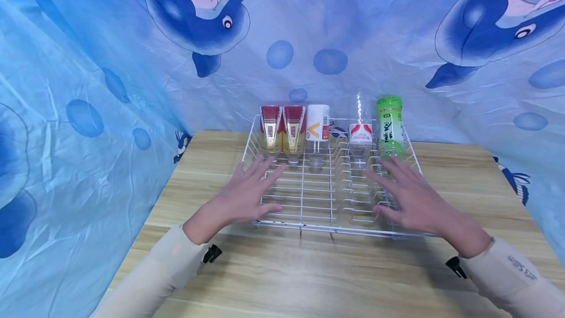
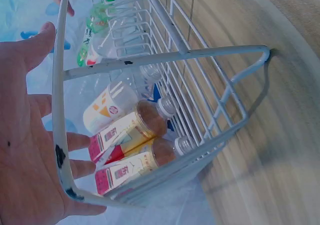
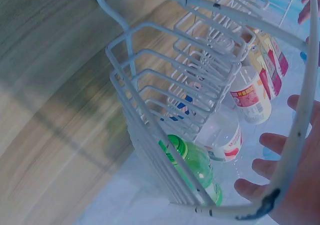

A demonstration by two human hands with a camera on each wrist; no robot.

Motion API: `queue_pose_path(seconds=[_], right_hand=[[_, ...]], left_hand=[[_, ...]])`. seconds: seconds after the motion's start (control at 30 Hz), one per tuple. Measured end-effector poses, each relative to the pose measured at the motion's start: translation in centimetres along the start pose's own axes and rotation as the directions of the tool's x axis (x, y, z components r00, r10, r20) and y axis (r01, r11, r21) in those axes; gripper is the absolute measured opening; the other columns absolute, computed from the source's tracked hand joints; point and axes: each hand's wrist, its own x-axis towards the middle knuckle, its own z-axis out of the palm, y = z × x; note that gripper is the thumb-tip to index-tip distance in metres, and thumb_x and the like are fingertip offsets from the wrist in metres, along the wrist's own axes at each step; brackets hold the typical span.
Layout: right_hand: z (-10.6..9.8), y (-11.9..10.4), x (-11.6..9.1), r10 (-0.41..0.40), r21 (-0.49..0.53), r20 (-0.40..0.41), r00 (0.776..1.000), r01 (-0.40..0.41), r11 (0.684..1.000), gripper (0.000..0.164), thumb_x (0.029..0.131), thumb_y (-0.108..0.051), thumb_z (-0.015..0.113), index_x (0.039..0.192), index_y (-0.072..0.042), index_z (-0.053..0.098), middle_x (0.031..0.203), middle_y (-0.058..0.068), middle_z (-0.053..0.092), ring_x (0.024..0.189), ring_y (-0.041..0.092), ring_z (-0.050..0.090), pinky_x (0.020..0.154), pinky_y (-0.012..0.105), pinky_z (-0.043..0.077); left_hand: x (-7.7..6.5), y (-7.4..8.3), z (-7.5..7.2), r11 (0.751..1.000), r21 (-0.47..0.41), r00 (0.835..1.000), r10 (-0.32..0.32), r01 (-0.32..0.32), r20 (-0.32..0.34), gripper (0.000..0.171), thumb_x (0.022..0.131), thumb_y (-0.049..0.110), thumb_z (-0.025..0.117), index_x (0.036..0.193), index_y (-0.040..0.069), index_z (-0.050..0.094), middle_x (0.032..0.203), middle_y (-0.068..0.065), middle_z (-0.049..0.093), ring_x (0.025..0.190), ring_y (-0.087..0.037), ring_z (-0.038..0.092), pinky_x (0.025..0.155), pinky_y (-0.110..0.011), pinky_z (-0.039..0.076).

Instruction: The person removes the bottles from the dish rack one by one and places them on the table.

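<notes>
A white wire dish rack (image 1: 333,229) stands on the table with a row of bottles along its back, necks downward. From the left come two red-and-gold labelled bottles (image 1: 270,129), a clear bottle with a white label and orange mark (image 1: 318,121), a clear one with a red-and-white label (image 1: 360,134), and a green-labelled bottle (image 1: 390,121). My left hand (image 1: 238,198) is spread over the rack's left side, holding nothing. Over the right side is my right hand (image 1: 415,200), fingers apart, near the green-labelled bottle. Both wrist views show extended fingers beyond the rack's rim.
The rack sits on a wood-grain table (image 1: 287,278). Blue curtains with dolphin prints (image 1: 198,13) hang behind and at both sides. Wire dividers (image 3: 145,75) rise in the rack's right part.
</notes>
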Motion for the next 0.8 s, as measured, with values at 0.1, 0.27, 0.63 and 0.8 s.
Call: queue_pose_path(seconds=[0.1, 0.27, 0.63, 0.8], right_hand=[[-0.2, 0.2, 0.1, 0.004, -0.008, -0.001, 1.0, -0.004, 1.0, 0.077, 0.089, -0.05, 0.071, 0.154, -0.02, 0.043, 0.157, 0.025, 0.032, 0.146, 0.052, 0.02, 0.108, 0.076, 0.022], [-0.3, 0.8, 0.3, 0.032, -0.036, -0.001, 0.999, -0.032, 0.999, 0.077, 0.087, -0.047, 0.073, 0.153, -0.019, 0.045, 0.158, 0.023, 0.033, 0.145, 0.052, 0.022, 0.107, 0.077, 0.024], [-0.9, 1.4, 0.7, 0.016, -0.036, -0.029, 0.999, -0.017, 0.999, 0.076, 0.088, -0.046, 0.072, 0.152, -0.015, 0.045, 0.16, 0.021, 0.03, 0.143, 0.055, 0.023, 0.106, 0.076, 0.026], [-1.4, 1.8, 1.0, -0.002, -0.038, -0.045, 0.999, 0.0, 0.999, 0.077, 0.088, -0.046, 0.071, 0.152, -0.013, 0.045, 0.157, 0.026, 0.031, 0.142, 0.057, 0.022, 0.11, 0.075, 0.022]], left_hand=[[-0.6, -0.3, 0.3, 0.999, -0.02, 0.999, -0.041, 0.04, -0.018, 0.091, 0.092, 0.077, 0.043, 0.164, 0.031, 0.009, 0.168, -0.011, 0.005, 0.152, -0.038, -0.001, 0.113, -0.075, 0.001], [-1.7, -0.9, 0.8, 0.994, -0.054, 0.992, -0.102, 0.098, -0.075, 0.092, 0.092, 0.075, 0.048, 0.164, 0.029, 0.013, 0.169, -0.011, 0.003, 0.152, -0.041, -0.005, 0.106, -0.081, -0.007], [-4.1, -1.7, 1.6, 0.973, -0.139, 0.972, -0.202, 0.185, -0.122, 0.097, 0.091, 0.071, 0.054, 0.163, 0.033, 0.001, 0.168, -0.014, -0.005, 0.152, -0.041, -0.008, 0.106, -0.08, -0.009], [-4.9, -1.9, 2.2, 0.96, -0.182, 0.964, -0.238, 0.215, -0.118, 0.098, 0.091, 0.074, 0.051, 0.164, 0.028, 0.003, 0.168, -0.013, -0.008, 0.152, -0.04, -0.008, 0.106, -0.08, -0.009]])
